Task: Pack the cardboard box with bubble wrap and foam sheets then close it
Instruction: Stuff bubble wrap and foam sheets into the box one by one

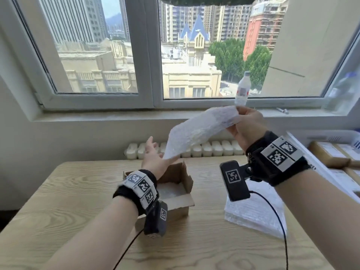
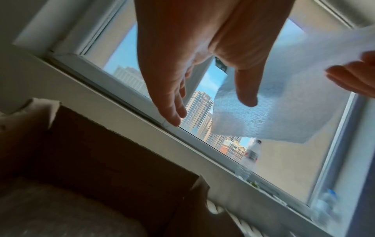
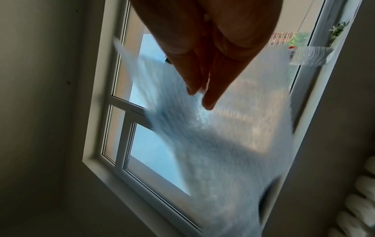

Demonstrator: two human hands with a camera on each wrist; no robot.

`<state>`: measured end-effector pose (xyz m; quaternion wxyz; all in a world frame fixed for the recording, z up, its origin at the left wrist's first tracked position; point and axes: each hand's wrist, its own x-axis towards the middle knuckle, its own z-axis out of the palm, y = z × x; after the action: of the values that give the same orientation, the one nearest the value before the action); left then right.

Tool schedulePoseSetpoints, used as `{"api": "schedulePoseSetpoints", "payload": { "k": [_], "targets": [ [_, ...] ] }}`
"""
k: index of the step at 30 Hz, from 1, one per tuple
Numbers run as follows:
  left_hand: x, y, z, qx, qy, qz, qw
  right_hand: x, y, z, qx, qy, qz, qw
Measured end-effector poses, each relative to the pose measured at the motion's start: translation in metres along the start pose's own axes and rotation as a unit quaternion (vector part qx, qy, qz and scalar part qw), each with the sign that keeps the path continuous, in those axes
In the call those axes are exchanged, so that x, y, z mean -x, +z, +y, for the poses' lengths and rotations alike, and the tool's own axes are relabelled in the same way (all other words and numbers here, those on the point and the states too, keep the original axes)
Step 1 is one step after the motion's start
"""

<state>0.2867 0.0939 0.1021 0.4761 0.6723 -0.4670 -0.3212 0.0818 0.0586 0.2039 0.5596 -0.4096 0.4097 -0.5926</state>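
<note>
Head view, white pebbled foam sheet point(image 1: 200, 131) sagging, right hand point(image 1: 246, 125) fingers pinching it, left hand point(image 1: 153, 156) fingers spread

You're in an upper-floor room used as a packing station: wooden table point(image 1: 58, 191) under a window point(image 1: 148, 55) (high-rises outside), radiator point(image 1: 194, 149) below, stacked parcel boxes point(image 1: 329, 152) at right.

We found a light wood-grain table point(image 1: 68, 193) set against the wall below the window. An open cardboard box point(image 1: 176, 191) stood on it near the middle, flaps raised, with white padding lying inside. To its right, well apart, a stack of bubble wrap point(image 1: 257, 213) lay flat on the tabletop. We noted two black cables point(image 1: 280, 217) trailing across the near edge.
</note>
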Motion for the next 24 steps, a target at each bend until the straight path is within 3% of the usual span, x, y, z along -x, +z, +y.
{"api": "schedulePoseSetpoints", "payload": {
  "k": [2,5,7,11,16,19,24],
  "targets": [
    [-0.006,-0.013,0.002,-0.018,0.025,0.006,0.999,0.001,0.006,-0.003,-0.006,0.004,0.004,1.000],
    [-0.017,-0.026,0.007,0.075,0.063,-0.005,0.995,0.000,0.011,-0.002,0.050,0.021,0.003,0.999],
    [-0.022,-0.033,0.012,0.147,0.054,0.013,0.988,-0.006,0.011,0.000,0.145,0.028,0.005,0.989],
    [-0.032,-0.047,0.017,0.141,0.058,0.013,0.988,-0.020,0.005,0.003,0.342,0.012,0.007,0.940],
    [-0.039,-0.056,0.021,0.120,0.071,0.012,0.990,-0.033,0.006,0.012,0.288,0.072,-0.019,0.955],
    [-0.044,-0.059,0.018,0.134,0.045,0.013,0.990,-0.038,0.009,0.019,0.254,0.102,-0.027,0.961],
    [-0.049,-0.062,0.016,0.116,0.043,0.033,0.992,-0.047,0.010,0.033,0.272,0.023,0.027,0.962]
  ]
}}
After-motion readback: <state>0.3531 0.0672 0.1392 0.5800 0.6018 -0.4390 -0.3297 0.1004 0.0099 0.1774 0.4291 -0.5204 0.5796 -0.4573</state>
